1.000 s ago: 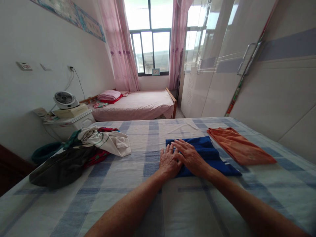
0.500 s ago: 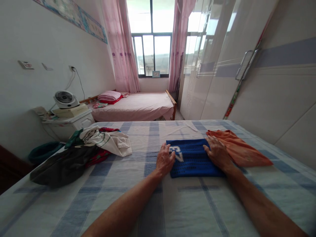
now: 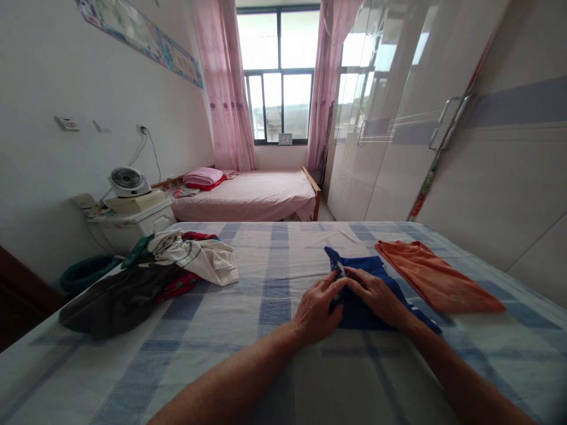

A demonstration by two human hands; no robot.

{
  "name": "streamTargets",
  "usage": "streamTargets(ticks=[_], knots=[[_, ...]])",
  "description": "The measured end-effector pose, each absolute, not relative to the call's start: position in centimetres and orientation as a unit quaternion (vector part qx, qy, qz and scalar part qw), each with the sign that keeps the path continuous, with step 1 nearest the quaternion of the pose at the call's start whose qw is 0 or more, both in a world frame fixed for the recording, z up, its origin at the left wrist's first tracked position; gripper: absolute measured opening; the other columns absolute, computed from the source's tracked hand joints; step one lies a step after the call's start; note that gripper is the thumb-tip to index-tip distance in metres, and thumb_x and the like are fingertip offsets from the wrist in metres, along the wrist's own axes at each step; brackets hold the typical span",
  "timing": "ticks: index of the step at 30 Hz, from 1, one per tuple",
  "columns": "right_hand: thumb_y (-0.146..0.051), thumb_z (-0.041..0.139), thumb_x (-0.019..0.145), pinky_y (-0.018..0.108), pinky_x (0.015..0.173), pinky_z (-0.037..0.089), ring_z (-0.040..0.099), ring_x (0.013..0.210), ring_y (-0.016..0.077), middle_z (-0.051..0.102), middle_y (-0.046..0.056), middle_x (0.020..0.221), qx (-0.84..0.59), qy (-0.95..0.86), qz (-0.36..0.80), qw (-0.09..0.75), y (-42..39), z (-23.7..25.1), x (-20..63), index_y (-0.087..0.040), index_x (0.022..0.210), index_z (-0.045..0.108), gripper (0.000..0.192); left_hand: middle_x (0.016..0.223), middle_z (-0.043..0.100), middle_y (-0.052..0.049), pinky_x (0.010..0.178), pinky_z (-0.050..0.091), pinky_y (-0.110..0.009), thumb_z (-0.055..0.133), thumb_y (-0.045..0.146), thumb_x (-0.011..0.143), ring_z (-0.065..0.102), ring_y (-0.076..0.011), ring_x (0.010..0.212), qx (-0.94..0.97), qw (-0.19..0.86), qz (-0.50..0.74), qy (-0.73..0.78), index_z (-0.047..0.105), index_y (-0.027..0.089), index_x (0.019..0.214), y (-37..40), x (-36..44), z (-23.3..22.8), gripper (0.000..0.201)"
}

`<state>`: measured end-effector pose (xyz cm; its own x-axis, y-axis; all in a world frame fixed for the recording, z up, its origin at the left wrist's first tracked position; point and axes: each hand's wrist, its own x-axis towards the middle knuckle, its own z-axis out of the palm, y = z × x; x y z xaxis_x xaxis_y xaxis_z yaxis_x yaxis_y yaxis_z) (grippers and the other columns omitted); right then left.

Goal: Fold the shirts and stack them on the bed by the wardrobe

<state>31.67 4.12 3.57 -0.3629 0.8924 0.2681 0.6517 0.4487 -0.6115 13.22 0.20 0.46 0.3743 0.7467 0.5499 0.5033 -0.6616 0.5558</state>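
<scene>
A blue jersey [image 3: 361, 319] lies on the bed in front of me, its left part gathered up and a corner poking out beyond my fingertips. My left hand [image 3: 316, 310] is closed on the gathered left edge, with its fingers curled round the cloth. From the right, my right hand [image 3: 376, 295] reaches across the jersey, its fingertips pinching the same bunched part and meeting those of my left. A bit of white print shows between the fingers. To the right rests a folded orange garment [image 3: 436, 277], apart from both hands.
A heap of clothes with a white garment [image 3: 206, 257] and a dark garment [image 3: 117, 301] lies on the left of the checked bedsheet [image 3: 248, 372]. Beyond are a pink bed [image 3: 252, 192], a nightstand [image 3: 153, 215] with a fan [image 3: 128, 181], and a glossy wardrobe [image 3: 398, 171].
Both hands went from lying flat on the spread jersey to bunching its left edge. The left edge has been drawn up and right, hiding the number. The camera view has shifted slightly.
</scene>
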Motion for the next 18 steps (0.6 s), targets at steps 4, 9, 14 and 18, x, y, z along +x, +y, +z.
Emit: streamTargets(ticks=[4, 9, 14, 18], knots=[[-0.049, 0.038, 0.084, 0.036, 0.085, 0.047, 0.060, 0.087, 0.0211, 0.068, 0.005, 0.092, -0.438, -0.805, 0.286, 0.280, 3.5, 4.5, 32.3, -0.020, 0.098, 0.064, 0.041, 0.142, 0.039, -0.010, 0.107, 0.034, -0.039, 0.052, 0.018, 0.075, 0.036, -0.0225, 0.130, 0.876, 0.119, 0.373, 0.282, 0.030, 0.019, 0.139, -0.4, 13.3, 0.9, 0.068], [-0.058, 0.050, 0.074, 0.030, 0.067, 0.049, 0.057, 0.067, 0.0175, 0.063, 0.002, 0.069, -0.538, -0.757, 0.264, 0.260, 3.9, 4.0, 33.3, -0.021, 0.068, 0.063, 0.040, 0.139, 0.040, -0.016, 0.108, 0.033, -0.040, 0.050, 0.028, 0.080, 0.033, -0.0256, 0.132, 0.914, 0.077, 0.320, 0.238, 0.041, 0.011, 0.132, -0.3, 13.3, 0.8, 0.056], [-0.058, 0.049, 0.075, 0.027, 0.053, 0.047, 0.052, 0.055, 0.0145, 0.055, 0.000, 0.056, -0.580, -0.701, 0.267, 0.318, 3.9, 3.7, 32.4, -0.020, 0.057, 0.056, 0.043, 0.123, 0.057, -0.011, 0.105, 0.037, -0.032, 0.041, 0.026, 0.086, 0.049, -0.0200, 0.119, 0.944, 0.017, 0.286, 0.166, 0.061, 0.014, 0.104, -0.6, 13.4, 1.6, 0.029], [-0.054, 0.044, 0.080, 0.031, 0.050, 0.051, 0.059, 0.057, 0.0192, 0.060, 0.003, 0.060, -0.556, -0.673, 0.292, 0.391, 3.8, 4.7, 32.9, -0.021, 0.070, 0.062, 0.039, 0.098, 0.067, -0.007, 0.089, 0.046, -0.027, 0.039, 0.022, 0.086, 0.060, -0.0149, 0.093, 0.952, 0.006, 0.273, 0.140, 0.063, 0.017, 0.086, -0.8, 13.5, 1.8, 0.024]])
